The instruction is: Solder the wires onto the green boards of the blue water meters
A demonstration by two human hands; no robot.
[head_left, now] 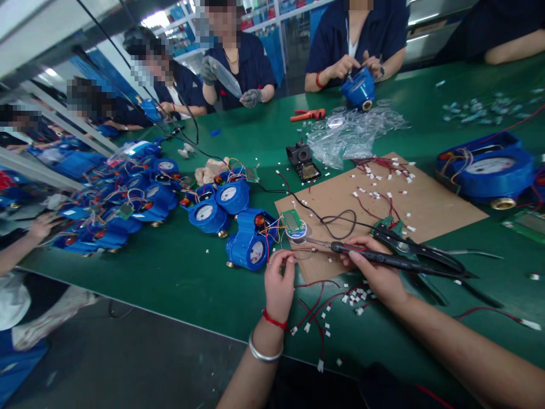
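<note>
My right hand (381,272) is wrapped round a black soldering iron (378,258), whose metal tip points left over a small solder spool (297,234). With fingertips pinched together, my left hand (280,278) holds a thin wire lead (303,250) that ends in a white plug. Just beyond that hand lies a blue water meter (251,241) with a dial and coloured wires. Those wires run to a small green circuit board (292,220) with a display, resting at the spool. The exact grip point on the lead is hard to see.
Pliers (400,244) and loose plug leads (374,196) lie on brown cardboard (447,213). A soldering stand (303,162) and plastic bags (353,133) are farther back. Many blue meters (128,199) crowd the left. A large meter (485,170) stands right. Co-workers sit opposite, one holding a meter (360,88).
</note>
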